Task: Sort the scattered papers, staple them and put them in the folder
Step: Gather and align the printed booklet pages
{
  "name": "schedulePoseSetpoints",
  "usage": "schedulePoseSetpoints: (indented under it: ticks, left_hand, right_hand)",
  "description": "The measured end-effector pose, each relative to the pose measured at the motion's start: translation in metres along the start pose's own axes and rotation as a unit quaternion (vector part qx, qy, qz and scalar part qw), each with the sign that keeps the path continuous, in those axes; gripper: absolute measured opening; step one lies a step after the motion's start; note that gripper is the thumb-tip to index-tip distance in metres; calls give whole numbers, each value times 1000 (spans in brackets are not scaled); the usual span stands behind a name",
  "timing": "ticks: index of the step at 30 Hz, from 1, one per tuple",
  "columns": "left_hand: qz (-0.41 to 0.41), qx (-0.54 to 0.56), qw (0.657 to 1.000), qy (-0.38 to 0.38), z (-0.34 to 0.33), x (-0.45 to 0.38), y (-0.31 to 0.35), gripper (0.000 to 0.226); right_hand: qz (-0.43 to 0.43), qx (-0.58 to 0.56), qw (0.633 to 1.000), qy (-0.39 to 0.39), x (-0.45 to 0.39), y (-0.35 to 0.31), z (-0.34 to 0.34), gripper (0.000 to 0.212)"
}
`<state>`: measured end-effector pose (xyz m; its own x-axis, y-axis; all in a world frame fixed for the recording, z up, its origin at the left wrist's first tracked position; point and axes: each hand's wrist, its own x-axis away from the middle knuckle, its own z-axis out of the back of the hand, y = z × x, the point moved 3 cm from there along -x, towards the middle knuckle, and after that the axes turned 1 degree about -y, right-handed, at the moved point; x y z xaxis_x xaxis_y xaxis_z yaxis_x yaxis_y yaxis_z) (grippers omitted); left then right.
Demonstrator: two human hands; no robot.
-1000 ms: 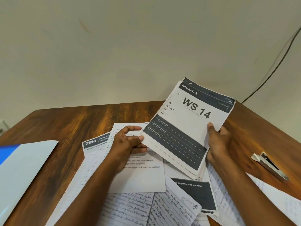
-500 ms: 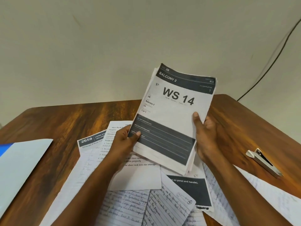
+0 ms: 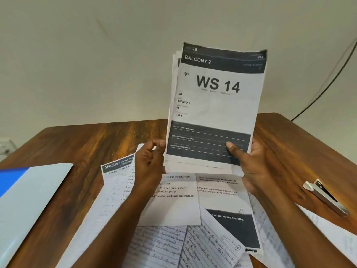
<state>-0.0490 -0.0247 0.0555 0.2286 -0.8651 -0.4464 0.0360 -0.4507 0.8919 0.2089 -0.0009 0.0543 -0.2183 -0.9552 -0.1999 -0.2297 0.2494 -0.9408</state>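
Observation:
A stack of printed sheets [image 3: 216,105], its top page reading "WS 14" and "BALCONY 2", stands nearly upright above the wooden table [image 3: 96,144]. My right hand [image 3: 249,163] grips its lower right corner, thumb on the dark band. My left hand [image 3: 150,161] holds the lower left edge with curled fingers. Loose papers [image 3: 173,206], printed and handwritten, lie scattered on the table under my arms. A pale folder with a blue inner side [image 3: 29,194] lies at the left. A metal stapler [image 3: 326,196] lies at the right.
A plain wall [image 3: 96,64] rises behind the table. A dark cable [image 3: 326,82] runs down the wall at the right toward the table's far corner. A wall socket [image 3: 5,146] shows at the far left edge.
The stack has swung from a rightward tilt to nearly upright and risen. My left hand came off the table papers and took the stack's lower left edge.

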Motion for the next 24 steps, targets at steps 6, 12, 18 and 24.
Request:
schedulePoseSetpoints:
  ticks: [6,12,18,24]
  left_hand:
    - [-16,-109,994,25,13,-3,-8,69]
    - [98,35,993,-63,16,-7,-17,28]
    - [54,-36,998,3,7,-5,-12,16]
    - [-8,-62,998,15,-3,3,2,25]
  right_hand:
    - [-1,24,1000,-9,5,7,-7,34]
    - [2,99,994,-53,11,21,-15,44]
    - [33,133,990,-43,12,6,-17,42]
    - [70,143,987,3,16,-4,-23,38]
